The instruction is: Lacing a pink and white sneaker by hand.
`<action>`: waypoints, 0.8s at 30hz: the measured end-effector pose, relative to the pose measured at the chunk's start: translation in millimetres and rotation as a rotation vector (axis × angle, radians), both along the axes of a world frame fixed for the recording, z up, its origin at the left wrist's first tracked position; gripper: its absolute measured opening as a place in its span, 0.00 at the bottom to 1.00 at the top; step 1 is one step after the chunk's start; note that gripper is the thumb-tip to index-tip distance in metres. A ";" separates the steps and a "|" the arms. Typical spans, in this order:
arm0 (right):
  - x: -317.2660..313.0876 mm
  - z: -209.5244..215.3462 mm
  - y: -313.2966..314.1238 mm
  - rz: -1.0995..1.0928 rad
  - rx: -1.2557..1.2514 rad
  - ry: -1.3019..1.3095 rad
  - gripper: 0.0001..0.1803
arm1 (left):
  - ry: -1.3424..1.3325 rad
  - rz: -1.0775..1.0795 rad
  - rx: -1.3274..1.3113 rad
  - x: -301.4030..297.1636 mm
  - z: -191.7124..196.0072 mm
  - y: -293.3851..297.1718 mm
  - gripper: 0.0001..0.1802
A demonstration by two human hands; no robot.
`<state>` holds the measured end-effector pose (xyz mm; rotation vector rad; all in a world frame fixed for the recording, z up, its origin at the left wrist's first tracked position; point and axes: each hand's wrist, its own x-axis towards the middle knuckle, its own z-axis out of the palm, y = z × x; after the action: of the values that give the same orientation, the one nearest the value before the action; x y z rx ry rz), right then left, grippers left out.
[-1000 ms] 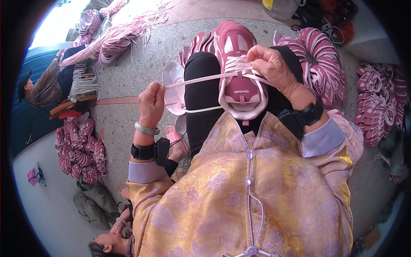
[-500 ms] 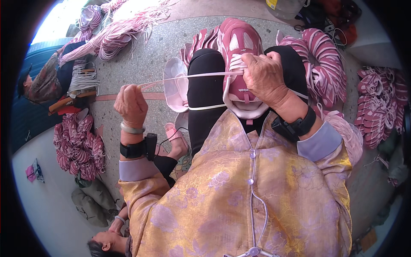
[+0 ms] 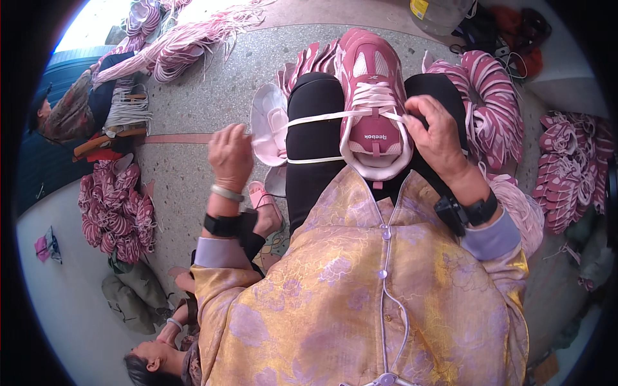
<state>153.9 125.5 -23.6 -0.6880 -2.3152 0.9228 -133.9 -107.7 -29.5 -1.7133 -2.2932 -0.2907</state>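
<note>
A dark pink and white sneaker upper [image 3: 377,132] stands between my knees, toe pointing away from me, with white lacing [image 3: 373,96] crossing its front. Pinched at the right side of its tongue is one end of the pale shoelace [image 3: 322,118], between the thumb and forefinger of my right hand [image 3: 439,136]. The same lace stretches left across my knee to my left hand [image 3: 230,157], whose curled fingers are closed at its far end. A pale cupped shoe piece [image 3: 269,122] lies on the floor beyond my left knee.
Bundled pink uppers lie at right [image 3: 492,106], far right [image 3: 570,170] and left [image 3: 119,209]. A heap of pink laces [image 3: 183,48] spreads at the far left. Two people sit on the left, one beside a wooden rack [image 3: 109,145]. A clear plastic container [image 3: 441,16] stands at the back.
My left hand has moved right and nearer the shoe. My right hand has shifted off the lacing to the shoe's right side, uncovering the tongue. The taut lace now sags slightly.
</note>
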 end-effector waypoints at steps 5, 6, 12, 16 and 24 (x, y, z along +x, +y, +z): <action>23.3 12.4 -6.4 0.085 -0.122 -0.075 0.10 | -0.610 -0.141 0.108 82.4 18.6 61.7 0.24; 26.5 21.9 -6.9 0.079 0.003 -0.178 0.11 | -0.594 -0.187 0.087 90.9 19.7 72.1 0.24; 43.5 29.6 13.7 0.159 0.654 -0.302 0.06 | -0.426 -0.284 -0.119 97.8 3.6 96.9 0.10; 51.7 30.3 21.9 0.112 0.626 -0.275 0.05 | -0.346 -0.277 -0.105 87.2 7.8 105.3 0.05; 79.5 13.8 40.4 0.040 0.490 -0.279 0.05 | -0.359 -0.301 -0.147 72.8 12.7 88.6 0.03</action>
<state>233.4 165.9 -9.8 -0.5863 -2.6630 0.2564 -61.1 -19.1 -16.8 -2.2444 -2.3340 -0.5407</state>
